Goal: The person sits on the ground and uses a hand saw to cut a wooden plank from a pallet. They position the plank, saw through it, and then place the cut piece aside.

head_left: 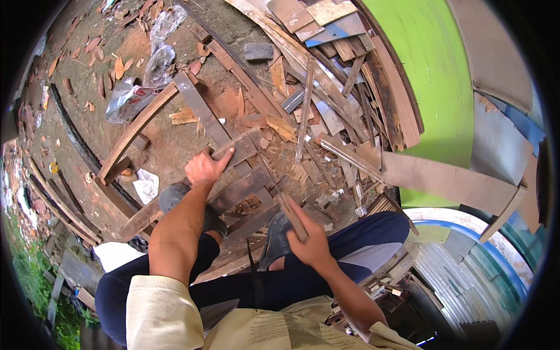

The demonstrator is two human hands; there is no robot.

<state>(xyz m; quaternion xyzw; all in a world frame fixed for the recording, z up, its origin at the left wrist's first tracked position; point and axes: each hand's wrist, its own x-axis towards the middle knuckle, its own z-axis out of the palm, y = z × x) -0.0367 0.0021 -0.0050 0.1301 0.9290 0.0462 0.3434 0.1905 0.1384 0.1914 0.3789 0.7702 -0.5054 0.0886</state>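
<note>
My left hand (205,166) presses down on a short wooden board (244,144), its thumb along the top and its other fingers curled at the near end. In my right hand (309,240) is the wooden handle of what looks like a handsaw (296,219). Its thin blade shows almost edge-on and runs away from me to the board's right end. Beneath lies a low wooden frame (240,191) of planks, between my dark shoes. Whether the blade touches the board I cannot tell.
Scrap wood (326,111) is heaped ahead to the right, beside a bright green panel (434,87). Another plank frame (140,131) lies at left near clear plastic bags (129,100). A grey block (258,52) sits farther off. Corrugated metal sheets (461,286) are at lower right.
</note>
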